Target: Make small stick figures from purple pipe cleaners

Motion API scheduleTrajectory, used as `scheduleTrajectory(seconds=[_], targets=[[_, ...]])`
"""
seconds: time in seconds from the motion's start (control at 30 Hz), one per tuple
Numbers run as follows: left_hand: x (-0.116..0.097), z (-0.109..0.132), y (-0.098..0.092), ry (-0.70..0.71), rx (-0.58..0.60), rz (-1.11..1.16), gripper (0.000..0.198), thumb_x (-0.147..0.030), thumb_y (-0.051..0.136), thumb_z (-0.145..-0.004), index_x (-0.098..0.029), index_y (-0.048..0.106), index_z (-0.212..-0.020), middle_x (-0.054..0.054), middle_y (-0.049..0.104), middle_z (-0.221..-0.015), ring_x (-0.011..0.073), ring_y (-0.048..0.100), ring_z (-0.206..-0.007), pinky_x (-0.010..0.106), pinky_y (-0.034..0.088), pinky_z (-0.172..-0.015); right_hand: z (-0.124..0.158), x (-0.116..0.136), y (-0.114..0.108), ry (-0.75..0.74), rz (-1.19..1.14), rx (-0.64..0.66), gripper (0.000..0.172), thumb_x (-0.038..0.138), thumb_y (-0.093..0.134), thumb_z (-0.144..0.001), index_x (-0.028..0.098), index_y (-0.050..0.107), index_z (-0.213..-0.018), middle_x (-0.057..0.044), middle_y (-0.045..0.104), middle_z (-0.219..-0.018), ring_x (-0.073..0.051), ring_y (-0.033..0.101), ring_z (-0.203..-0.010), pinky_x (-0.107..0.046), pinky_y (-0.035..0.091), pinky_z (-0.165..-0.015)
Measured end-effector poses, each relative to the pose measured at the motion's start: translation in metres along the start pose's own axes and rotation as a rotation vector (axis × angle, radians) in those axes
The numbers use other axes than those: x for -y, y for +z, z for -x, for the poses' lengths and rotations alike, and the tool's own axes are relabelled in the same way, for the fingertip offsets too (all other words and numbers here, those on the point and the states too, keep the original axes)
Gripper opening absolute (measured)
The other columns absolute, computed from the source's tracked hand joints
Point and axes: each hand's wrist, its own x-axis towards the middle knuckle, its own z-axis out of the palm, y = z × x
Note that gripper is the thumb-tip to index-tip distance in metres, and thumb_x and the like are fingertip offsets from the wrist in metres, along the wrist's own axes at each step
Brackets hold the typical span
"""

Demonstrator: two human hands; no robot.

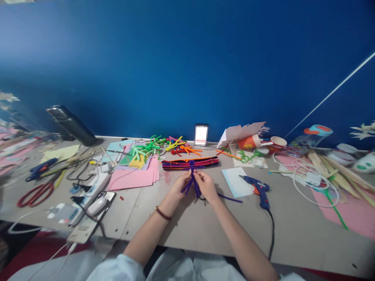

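Between my two hands is a figure of purple pipe cleaners (pixel 191 179), with a round loop on top, short arms to the sides and several strands hanging down. My left hand (pixel 179 186) pinches it from the left. From the other side my right hand (pixel 206 185) grips it with thumb and fingers. Just behind lies a bundle of pipe cleaners (pixel 190 162) in red, purple and dark colours, tied with a thin band. A loose purple pipe cleaner (pixel 231 198) rests on the table right of my right wrist.
At right lies a blue glue gun (pixel 259 189) with its cord running off the front edge. Bent pipe-cleaner figures (pixel 154 146) crowd the back. Pink paper (pixel 133 178), a power strip (pixel 90 197), a phone (pixel 79 232) and red-handled scissors (pixel 36 194) occupy the left.
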Motion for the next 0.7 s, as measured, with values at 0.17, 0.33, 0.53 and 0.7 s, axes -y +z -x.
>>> scheduleTrajectory(seconds=[0.17, 0.33, 0.53, 0.7], targets=[[-0.003, 0.002, 0.003, 0.033, -0.018, -0.045, 0.018, -0.028, 0.073, -0.069, -0.017, 0.070, -0.084, 0.005, 0.070, -0.077, 0.0149, 0.063, -0.064, 0.024, 0.047, -0.059, -0.004, -0.004, -0.004, 0.048, -0.068, -0.014, 0.034, 0.049, 0.052, -0.081, 0.018, 0.064, -0.082, -0.001, 0.062, -0.066, -0.015, 0.054, -0.056, -0.024, 0.043, -0.052], [0.000, -0.002, -0.001, 0.163, -0.051, -0.163, 0.021, -0.031, 0.077, -0.065, -0.016, 0.070, -0.078, 0.003, 0.068, -0.071, 0.0122, 0.061, -0.061, 0.022, 0.044, -0.056, -0.002, 0.001, -0.010, -0.148, 0.237, -0.061, 0.028, 0.038, 0.045, -0.087, 0.019, 0.065, -0.085, -0.004, 0.067, -0.077, -0.018, 0.061, -0.069, -0.028, 0.046, -0.067], [-0.006, -0.003, -0.002, 0.172, -0.065, -0.164, 0.029, -0.024, 0.085, -0.051, -0.014, 0.068, -0.072, 0.002, 0.067, -0.070, 0.0098, 0.061, -0.063, 0.020, 0.045, -0.063, 0.002, 0.006, -0.010, -0.272, 0.435, -0.068, 0.023, 0.029, 0.045, -0.087, 0.022, 0.066, -0.092, -0.006, 0.070, -0.090, -0.021, 0.064, -0.082, -0.031, 0.047, -0.077], [-0.011, -0.002, -0.003, 0.134, -0.084, -0.158, 0.029, -0.026, 0.084, -0.053, -0.014, 0.069, -0.074, 0.003, 0.068, -0.070, 0.0106, 0.060, -0.061, 0.020, 0.045, -0.059, 0.002, 0.010, -0.008, -0.250, 0.283, -0.010, 0.021, 0.027, 0.048, -0.084, 0.020, 0.065, -0.094, -0.005, 0.070, -0.087, -0.019, 0.064, -0.078, -0.029, 0.050, -0.073]])
